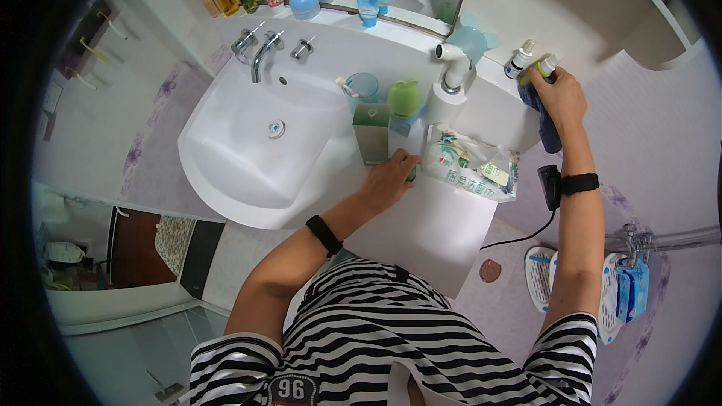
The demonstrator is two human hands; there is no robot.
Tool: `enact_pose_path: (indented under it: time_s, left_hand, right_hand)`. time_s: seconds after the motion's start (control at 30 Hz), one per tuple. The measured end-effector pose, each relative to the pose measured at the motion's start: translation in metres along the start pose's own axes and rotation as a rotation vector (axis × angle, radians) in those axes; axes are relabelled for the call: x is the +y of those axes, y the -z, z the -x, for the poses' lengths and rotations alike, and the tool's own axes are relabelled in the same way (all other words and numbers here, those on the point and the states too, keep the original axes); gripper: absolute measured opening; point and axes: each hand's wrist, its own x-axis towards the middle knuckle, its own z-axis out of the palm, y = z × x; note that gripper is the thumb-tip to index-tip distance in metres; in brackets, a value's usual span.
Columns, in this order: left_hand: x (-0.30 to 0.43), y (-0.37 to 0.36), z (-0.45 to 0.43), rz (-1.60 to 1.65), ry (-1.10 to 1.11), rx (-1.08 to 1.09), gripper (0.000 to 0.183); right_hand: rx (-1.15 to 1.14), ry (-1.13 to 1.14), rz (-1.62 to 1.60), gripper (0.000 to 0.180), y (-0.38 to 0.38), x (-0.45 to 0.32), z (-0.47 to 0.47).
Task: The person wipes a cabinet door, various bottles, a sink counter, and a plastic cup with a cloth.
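My left hand is on the sink counter, its fingers around a small green object that is mostly hidden. Just beyond it stands a tall green and white box. At the ledge on the right, my right hand holds a dark blue cloth that hangs down. Its fingertips are at a small bottle with a yellow-green label; whether they grip the bottle I cannot tell. A white dropper bottle with a dark base stands beside it. A pack of cotton face wipes lies between my hands.
The white washbasin with its chrome tap is at left. Behind the box are a clear blue cup with a toothbrush, a green apple-shaped container and a white appliance. Tubes, jars and bottles line the mirror ledge.
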Motion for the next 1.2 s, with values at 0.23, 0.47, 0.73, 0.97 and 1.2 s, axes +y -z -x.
enact_pose_path:
  time_s: [0.23,0.47,0.73,0.97,1.2]
  left_hand:
    - [-0.01,-0.013,0.006,0.081,0.11,-0.112,0.045]
    - [-0.029,-0.026,0.009,0.124,0.042,-0.043,0.048]
    - [-0.007,-0.008,0.008,0.108,0.15,-0.131,0.076]
    - [0.002,0.009,0.016,0.132,0.112,-0.044,0.074]
    - [0.052,0.049,-0.02,0.369,0.086,0.102,0.06]
  right_hand:
    - [0.011,-0.004,-0.437,0.04,0.038,0.004,0.034]
    - [-0.579,0.275,-0.528,0.027,0.034,-0.019,0.151]
    - [-0.565,0.473,-0.322,0.03,-0.072,-0.018,0.217]
    - [-0.61,0.455,-0.313,0.035,-0.091,-0.022,0.218]
    - [-0.627,0.402,-0.31,0.045,-0.072,-0.022,0.217]
